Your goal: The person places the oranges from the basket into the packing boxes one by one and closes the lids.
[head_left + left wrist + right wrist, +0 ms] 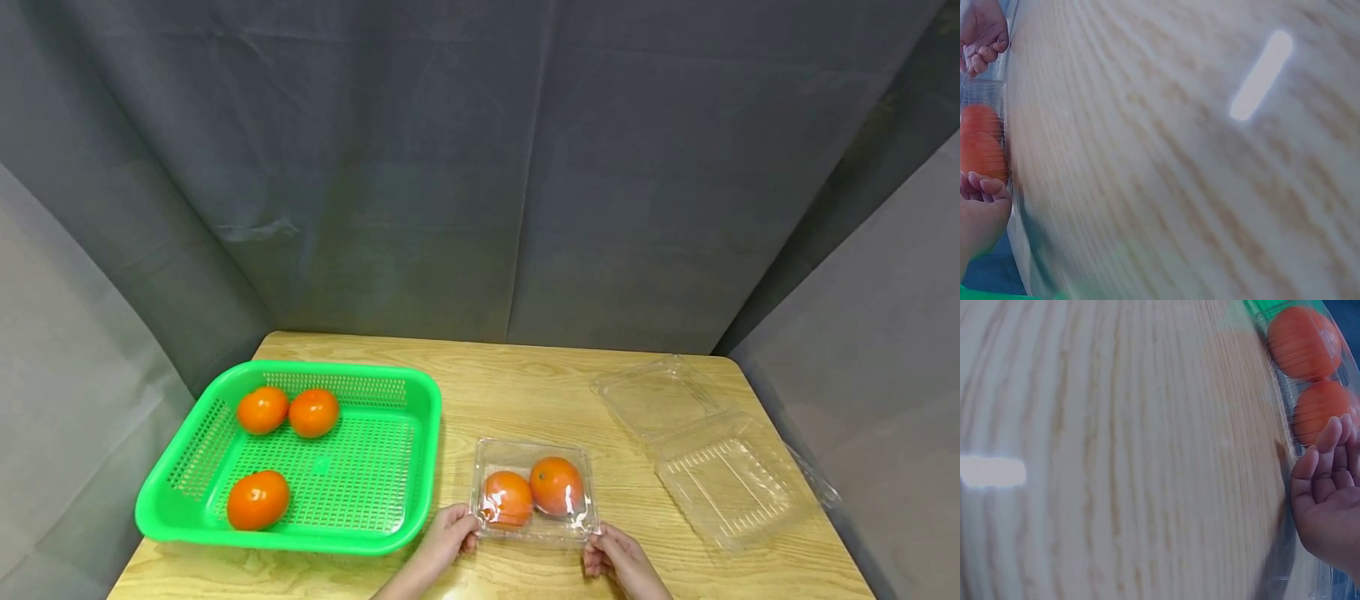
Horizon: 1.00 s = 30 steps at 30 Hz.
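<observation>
A shut clear plastic box point(525, 448) stands near the table's front edge with two orange fruits point(507, 498) point(557, 485) inside. My left hand point(452, 530) grips its front left corner, fingers curled against the wall point(984, 194). At the front right corner my right hand point(609, 552) holds the rim between thumb and fingers point(1325, 481). The right wrist view shows both fruits point(1304, 342) point(1319, 409) through the plastic. In the left wrist view one fruit point(982, 144) shows between the two hands.
A green perforated basket point(431, 433) lies left of the box, almost touching it, with three orange fruits point(262, 409) point(313, 412) point(258, 499) inside. An open, empty clear clamshell box point(720, 479) lies at the right. Grey curtains close in the wooden table point(525, 383).
</observation>
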Tool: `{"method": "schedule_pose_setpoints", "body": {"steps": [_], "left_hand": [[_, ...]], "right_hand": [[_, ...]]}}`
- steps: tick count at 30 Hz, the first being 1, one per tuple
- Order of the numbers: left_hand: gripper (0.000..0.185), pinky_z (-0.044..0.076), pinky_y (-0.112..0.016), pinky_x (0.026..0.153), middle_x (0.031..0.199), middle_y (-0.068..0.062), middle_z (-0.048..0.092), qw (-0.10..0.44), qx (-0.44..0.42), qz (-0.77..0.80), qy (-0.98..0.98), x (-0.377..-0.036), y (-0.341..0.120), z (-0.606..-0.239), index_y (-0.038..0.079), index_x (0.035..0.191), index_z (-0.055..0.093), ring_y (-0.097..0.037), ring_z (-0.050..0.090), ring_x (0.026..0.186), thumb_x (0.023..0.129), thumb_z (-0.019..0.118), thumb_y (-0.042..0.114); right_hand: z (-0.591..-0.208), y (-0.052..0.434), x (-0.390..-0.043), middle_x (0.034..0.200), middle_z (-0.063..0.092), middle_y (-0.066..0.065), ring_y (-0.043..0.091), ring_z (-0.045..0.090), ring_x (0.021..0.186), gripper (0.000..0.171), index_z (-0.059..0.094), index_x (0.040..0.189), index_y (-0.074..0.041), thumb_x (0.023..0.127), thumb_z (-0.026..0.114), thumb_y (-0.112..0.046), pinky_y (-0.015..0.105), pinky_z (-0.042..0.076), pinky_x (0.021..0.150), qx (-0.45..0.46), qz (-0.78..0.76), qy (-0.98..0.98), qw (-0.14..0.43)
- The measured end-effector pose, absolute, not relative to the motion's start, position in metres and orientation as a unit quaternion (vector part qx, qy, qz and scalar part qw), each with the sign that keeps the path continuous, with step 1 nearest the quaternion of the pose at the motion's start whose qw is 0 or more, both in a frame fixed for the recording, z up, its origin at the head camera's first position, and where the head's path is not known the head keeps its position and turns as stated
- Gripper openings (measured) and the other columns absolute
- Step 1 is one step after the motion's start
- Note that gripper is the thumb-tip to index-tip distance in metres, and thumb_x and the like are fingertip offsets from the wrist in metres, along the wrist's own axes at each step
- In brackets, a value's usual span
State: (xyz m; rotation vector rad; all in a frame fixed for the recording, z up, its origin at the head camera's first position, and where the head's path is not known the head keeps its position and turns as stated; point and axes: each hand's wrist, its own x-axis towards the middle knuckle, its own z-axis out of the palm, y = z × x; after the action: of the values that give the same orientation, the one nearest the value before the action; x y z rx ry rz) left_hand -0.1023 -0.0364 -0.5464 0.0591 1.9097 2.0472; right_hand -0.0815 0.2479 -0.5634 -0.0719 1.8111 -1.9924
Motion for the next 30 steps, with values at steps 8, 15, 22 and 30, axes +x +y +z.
{"method": "schedule_pose_setpoints", "body": {"steps": [8, 15, 22, 30], "left_hand": [[0.016, 0.032, -0.014, 0.047, 0.055, 0.004, 0.042, 0.143, 0.038, 0.700, 0.698, -0.100, -0.037, -0.545, -0.003, 0.064, 0.044, -0.003, 0.038, 0.049, 0.080, 0.047, -0.002], [0.007, 0.032, -0.013, 0.050, 0.064, 0.004, 0.038, 0.024, 0.068, 0.626, 0.776, -0.101, -0.034, -0.559, -0.004, 0.075, 0.046, 0.000, 0.035, 0.055, 0.074, 0.053, -0.006], [0.034, 0.047, -0.029, 0.074, 0.094, -0.006, 0.050, -0.097, 0.134, 0.508, 0.846, -0.103, -0.033, -0.568, -0.002, 0.103, 0.047, -0.016, 0.049, 0.083, 0.072, 0.060, 0.000], [0.055, 0.040, -0.047, 0.095, 0.126, -0.014, 0.044, -0.135, 0.179, 0.380, 0.898, -0.102, -0.032, -0.556, 0.000, 0.120, 0.047, -0.030, 0.042, 0.118, 0.069, 0.064, 0.011]], "right_hand": [[-0.559, 0.248, -0.083, 0.076, 0.056, 0.000, 0.009, 0.056, 0.067, 0.023, 0.054, 0.088, -0.003, 0.097, 0.036, -0.015, 0.021, 0.046, 0.060, 0.001, -0.698, 0.677, 0.235], [-0.554, 0.240, -0.080, 0.074, 0.056, 0.004, 0.011, 0.055, 0.063, 0.025, 0.049, 0.093, 0.010, 0.094, 0.041, -0.013, 0.021, 0.045, 0.055, 0.056, -0.653, 0.731, 0.188], [-0.548, 0.229, -0.078, 0.090, 0.053, 0.007, 0.006, 0.049, 0.070, 0.033, 0.046, 0.114, 0.003, 0.083, 0.056, -0.002, 0.021, 0.044, 0.060, 0.068, -0.551, 0.831, 0.035], [-0.548, 0.226, -0.078, 0.116, 0.051, 0.012, 0.026, 0.051, 0.097, 0.059, 0.046, 0.124, -0.002, 0.070, 0.068, 0.004, 0.039, 0.048, 0.076, -0.048, -0.395, 0.911, -0.105]]}}
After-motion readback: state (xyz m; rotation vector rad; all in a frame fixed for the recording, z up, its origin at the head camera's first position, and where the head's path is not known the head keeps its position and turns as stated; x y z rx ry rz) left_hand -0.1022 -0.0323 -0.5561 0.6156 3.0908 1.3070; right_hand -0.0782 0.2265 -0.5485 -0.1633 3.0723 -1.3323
